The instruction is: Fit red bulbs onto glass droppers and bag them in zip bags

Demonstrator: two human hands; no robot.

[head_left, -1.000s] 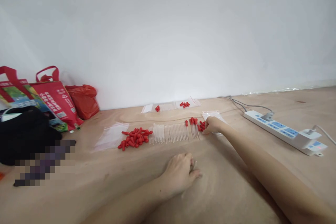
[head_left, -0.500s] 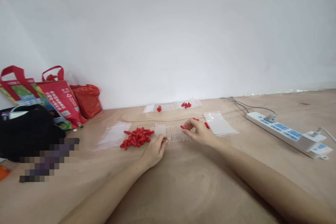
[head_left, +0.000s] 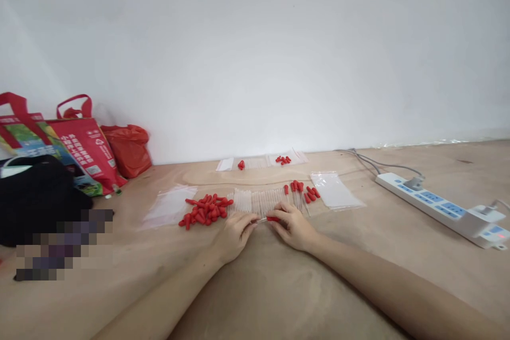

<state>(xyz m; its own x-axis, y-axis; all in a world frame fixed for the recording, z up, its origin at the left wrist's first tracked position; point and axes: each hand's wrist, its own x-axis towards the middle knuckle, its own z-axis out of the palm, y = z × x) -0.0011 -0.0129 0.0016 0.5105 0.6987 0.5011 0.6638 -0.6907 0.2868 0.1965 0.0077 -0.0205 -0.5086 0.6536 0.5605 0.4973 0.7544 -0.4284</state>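
My left hand is closed in a pinch on a thin clear dropper tube. Close to its right, my right hand grips a red rubber bulb at the tube's end; how far the tube sits in the bulb is hard to see. Behind both hands lies a row of clear dropper tubes side by side. Left of my left hand is a heap of red rubber bulbs. Beyond my right hand, several tubes carry red bulbs, with loose red bulbs beside them.
Clear plastic bags lie at the left and right. Near the wall is another bag with tubes and red bulbs. A white power strip with cables is at right. Shopping bags and a black cloth item stand left.
My right hand has moved down and toward my left hand, bringing a red bulb to the dropper tube. The bulb-topped tubes behind it have come into view. The camera view has shifted slightly.
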